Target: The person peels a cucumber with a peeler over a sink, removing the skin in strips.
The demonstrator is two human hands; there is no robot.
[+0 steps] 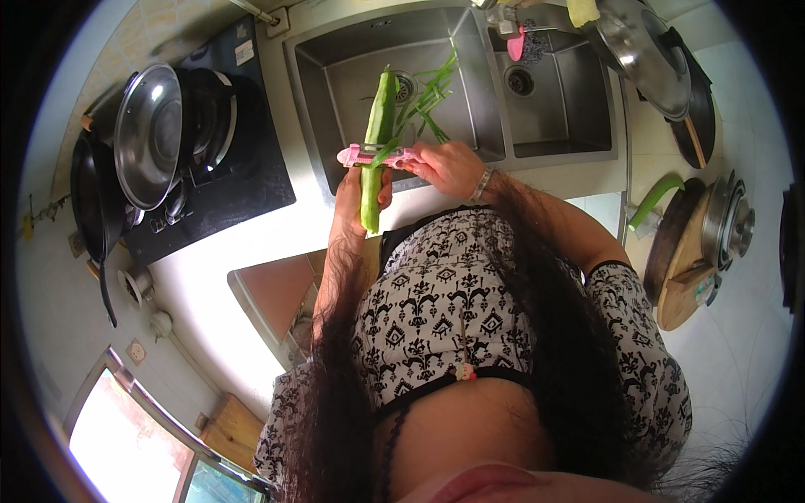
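Observation:
A long, partly peeled green gourd [381, 119] points out over the large basin of a steel sink [343, 69]. My left hand [349, 200] grips its near end from below. In my right hand [454, 168] is the handle of a pink vegetable peeler [357, 154], which lies crosswise over the gourd. A strip of green peel [387, 151] hangs at the peeler's blade. Thin green peelings [434, 94] lie in the basin, right of the gourd and partly over the drain [407, 87].
On the left, a steel wok [149, 135] and a black frying pan [94, 195] stand by the black cooktop [251, 170]. The smaller basin [560, 113] adjoins on the right. Beyond it are a glass lid [644, 60], another green gourd [655, 200] and a wooden board [682, 258].

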